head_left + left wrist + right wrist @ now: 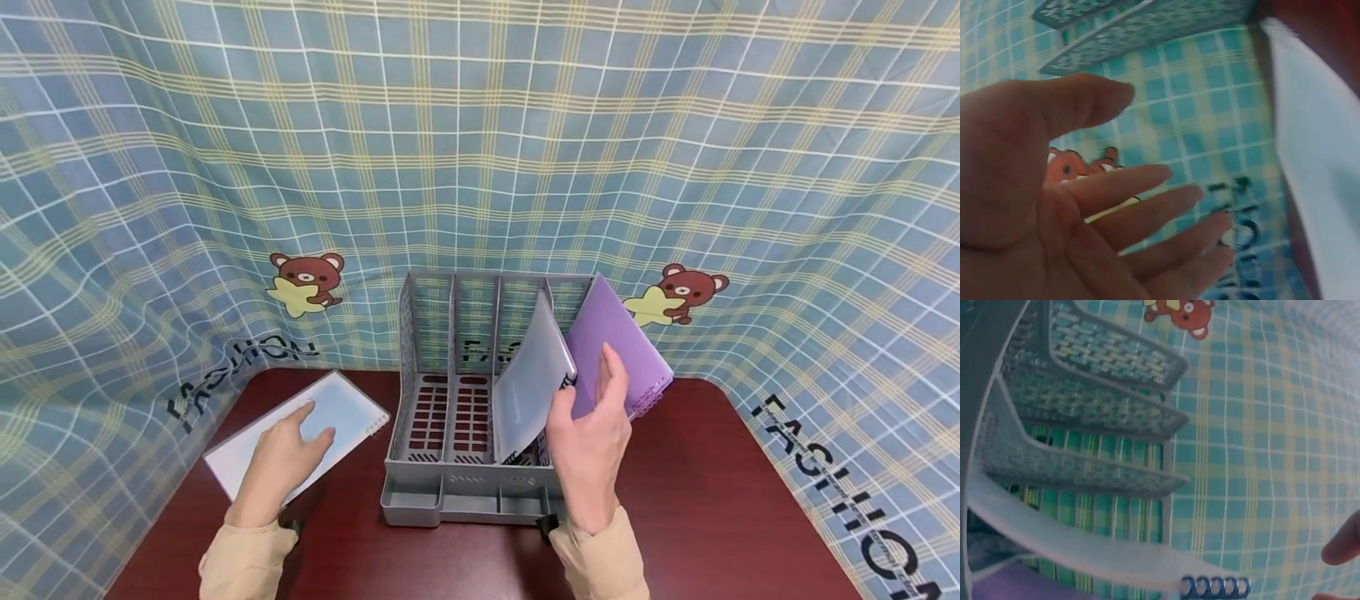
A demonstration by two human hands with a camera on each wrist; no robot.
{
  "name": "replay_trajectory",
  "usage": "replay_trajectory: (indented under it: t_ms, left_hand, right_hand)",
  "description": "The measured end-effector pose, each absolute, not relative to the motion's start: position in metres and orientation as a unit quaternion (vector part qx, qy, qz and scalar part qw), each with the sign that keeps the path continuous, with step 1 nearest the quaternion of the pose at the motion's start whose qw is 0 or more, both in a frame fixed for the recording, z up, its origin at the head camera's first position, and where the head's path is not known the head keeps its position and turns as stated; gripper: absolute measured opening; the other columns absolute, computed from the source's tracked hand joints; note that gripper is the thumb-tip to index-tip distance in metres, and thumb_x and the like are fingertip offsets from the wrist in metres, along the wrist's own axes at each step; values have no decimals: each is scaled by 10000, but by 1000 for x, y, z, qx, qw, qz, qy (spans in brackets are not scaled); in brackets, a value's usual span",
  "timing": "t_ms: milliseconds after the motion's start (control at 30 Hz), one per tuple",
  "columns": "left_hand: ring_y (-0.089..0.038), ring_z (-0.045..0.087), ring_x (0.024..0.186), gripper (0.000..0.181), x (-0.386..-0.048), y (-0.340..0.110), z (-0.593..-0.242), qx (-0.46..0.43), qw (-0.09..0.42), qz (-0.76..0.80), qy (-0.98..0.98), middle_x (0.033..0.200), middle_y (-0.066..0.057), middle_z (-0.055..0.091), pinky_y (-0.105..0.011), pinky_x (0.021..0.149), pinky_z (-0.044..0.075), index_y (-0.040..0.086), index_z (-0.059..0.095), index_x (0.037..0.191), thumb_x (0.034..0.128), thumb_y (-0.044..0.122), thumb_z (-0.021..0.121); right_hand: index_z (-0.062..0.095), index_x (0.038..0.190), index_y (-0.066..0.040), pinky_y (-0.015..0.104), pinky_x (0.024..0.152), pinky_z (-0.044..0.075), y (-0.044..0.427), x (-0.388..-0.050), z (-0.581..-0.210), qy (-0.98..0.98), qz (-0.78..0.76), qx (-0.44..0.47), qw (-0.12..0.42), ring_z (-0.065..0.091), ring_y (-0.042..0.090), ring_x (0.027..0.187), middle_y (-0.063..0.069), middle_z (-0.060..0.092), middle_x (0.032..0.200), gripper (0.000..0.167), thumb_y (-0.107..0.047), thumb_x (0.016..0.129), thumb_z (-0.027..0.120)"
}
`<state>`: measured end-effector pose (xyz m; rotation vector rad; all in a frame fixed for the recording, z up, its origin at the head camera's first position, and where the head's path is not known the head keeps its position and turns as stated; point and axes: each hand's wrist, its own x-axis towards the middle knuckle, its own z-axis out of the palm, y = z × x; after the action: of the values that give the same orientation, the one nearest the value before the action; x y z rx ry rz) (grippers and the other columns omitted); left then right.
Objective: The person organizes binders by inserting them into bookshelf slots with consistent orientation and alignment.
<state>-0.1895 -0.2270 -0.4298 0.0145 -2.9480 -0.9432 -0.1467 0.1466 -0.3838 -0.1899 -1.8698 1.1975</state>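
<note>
Lower left of frame: a white and pale-blue, rectangular, ring-bound notebook (345,417) is laid flat on the dark red worktop (712,500). Above it the left hand (281,454) is held with fingers loosely spread and thumb apart; nothing is gripped.

Centre: a grey plastic, four-slot rack with perforated dividers (468,475) is seen. In its third slot from the left, a translucent pale-grey notebook with blue rings (528,387) is stood, leaning rightward. It is judged light, bendable and rather slippery; best held by thumb and fingers across the ringed edge, without the rings being strained.

Right of centre: the right hand (592,433) is raised beside that edge, thumb and fingers parted, nothing held.

Behind it, a purple ring-bound notebook (637,358) is tilted at the rack's right end; its seating cannot be told.
</note>
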Motion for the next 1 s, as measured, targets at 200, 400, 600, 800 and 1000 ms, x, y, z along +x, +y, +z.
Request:
replay_trajectory:
  t_ms: [200, 400, 600, 800, 1000]
  left_hand:
    - [-610, 526, 1220, 731, -173, -251, -455, 25, 21, -274, -961, 1462, -430, 430, -684, 948, 468, -154, 410, 1494, 979, 296, 670]
    - [-681, 302, 1362, 791, -170, -264, -472, 7, -14, -228, -974, 1500, -454, 342, -737, 1066, 339, -160, 429, 1477, 935, 322, 744]
    - [-740, 279, 1324, 950, -172, -279, -484, -13, -51, -169, -984, 1476, -523, 279, -776, 1021, 337, -175, 402, 1478, 842, 376, 841]
    - [-759, 311, 1274, 1067, -178, -296, -492, -3, -104, -168, -980, 1460, -564, 199, -783, 969, 367, -168, 364, 1497, 801, 466, 865]
    - [-705, 406, 1265, 1010, -182, -306, -496, -31, -147, -155, -976, 1395, -544, 366, -736, 985, 405, -220, 419, 1430, 846, 502, 817]
  right_hand:
    - [482, 1525, -208, 324, 1117, 441, 130, -144, -385, -752, 478, -42, 452, 517, 123, 1400, -12, 548, 1522, 712, 22, 861, 596]
    - [471, 1529, -185, 406, 1059, 501, 102, -145, -382, -761, 478, 29, 437, 524, 123, 1391, -28, 552, 1520, 730, 30, 843, 597]
    - [466, 1527, -167, 427, 960, 557, 75, -150, -384, -773, 478, 99, 406, 525, 154, 1395, -27, 553, 1517, 733, 41, 831, 565]
    - [463, 1525, -130, 355, 898, 569, 54, -149, -390, -796, 456, 141, 372, 693, 136, 1019, 58, 585, 1487, 722, 27, 832, 588]
    - [454, 1537, -196, 166, 478, 338, 36, -145, -396, -811, 440, 166, 347, 256, -8, 470, 60, 663, 1334, 738, 3, 839, 590]
